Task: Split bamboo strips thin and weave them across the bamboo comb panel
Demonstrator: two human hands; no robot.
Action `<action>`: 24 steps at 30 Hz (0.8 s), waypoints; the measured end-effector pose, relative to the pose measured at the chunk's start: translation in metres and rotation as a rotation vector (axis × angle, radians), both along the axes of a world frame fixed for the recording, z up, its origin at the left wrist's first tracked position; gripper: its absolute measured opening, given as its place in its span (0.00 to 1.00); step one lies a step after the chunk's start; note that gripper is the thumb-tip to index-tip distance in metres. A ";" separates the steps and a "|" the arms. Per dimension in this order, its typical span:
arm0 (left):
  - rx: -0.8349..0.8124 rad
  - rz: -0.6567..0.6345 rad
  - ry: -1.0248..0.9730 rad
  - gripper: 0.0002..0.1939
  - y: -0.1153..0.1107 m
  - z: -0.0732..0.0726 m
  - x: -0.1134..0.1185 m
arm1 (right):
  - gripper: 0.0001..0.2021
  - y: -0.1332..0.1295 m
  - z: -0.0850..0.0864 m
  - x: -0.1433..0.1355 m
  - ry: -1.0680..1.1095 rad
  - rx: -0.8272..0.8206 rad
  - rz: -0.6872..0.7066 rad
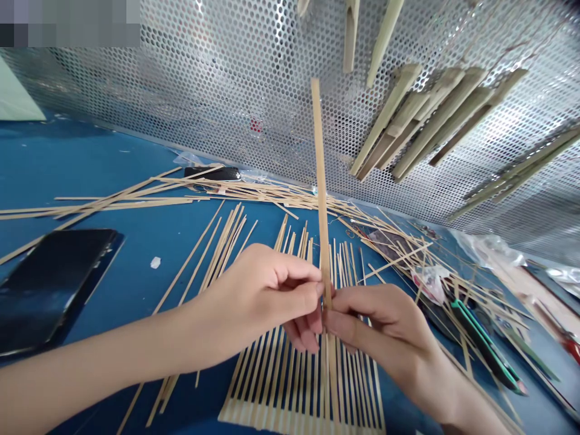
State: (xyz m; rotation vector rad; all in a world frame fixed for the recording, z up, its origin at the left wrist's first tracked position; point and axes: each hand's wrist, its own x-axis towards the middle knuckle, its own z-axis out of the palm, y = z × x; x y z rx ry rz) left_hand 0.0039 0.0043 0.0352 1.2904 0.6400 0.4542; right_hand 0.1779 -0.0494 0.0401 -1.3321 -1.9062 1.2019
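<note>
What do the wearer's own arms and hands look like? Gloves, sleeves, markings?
Left hand and right hand are both ungloved. The left forearm is bare, with no sleeve or watch on the part in view. Little of the right forearm shows, also sleeveless there. No rings or markings visible, though some fingers are partly hidden.

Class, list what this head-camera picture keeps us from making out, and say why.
In the head view:
Row of strips, middle: hidden behind the left hand and right hand.
Dark flat device: cut off by the left edge.
Black object: partly covered by loose strips; its kind is unclear.
Red mark on the perforated panel: too small to identify.
</note>
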 end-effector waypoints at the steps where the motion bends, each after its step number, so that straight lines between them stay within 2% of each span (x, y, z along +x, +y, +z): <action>1: 0.011 -0.005 0.014 0.15 0.000 0.000 0.000 | 0.13 0.000 0.000 0.000 -0.015 0.001 0.008; 10: 0.024 0.007 -0.017 0.15 -0.004 -0.004 0.002 | 0.13 -0.004 0.006 -0.002 0.039 -0.021 0.071; 15: -0.031 0.031 -0.023 0.14 -0.003 -0.003 0.004 | 0.15 -0.005 0.007 -0.001 -0.013 0.015 0.004; 21: -0.125 -0.066 -0.076 0.16 0.001 0.002 0.000 | 0.18 -0.009 0.002 0.005 0.012 -0.037 -0.046; 24: -0.110 -0.058 -0.079 0.15 0.001 0.002 0.000 | 0.18 -0.009 0.001 0.006 0.033 -0.043 -0.049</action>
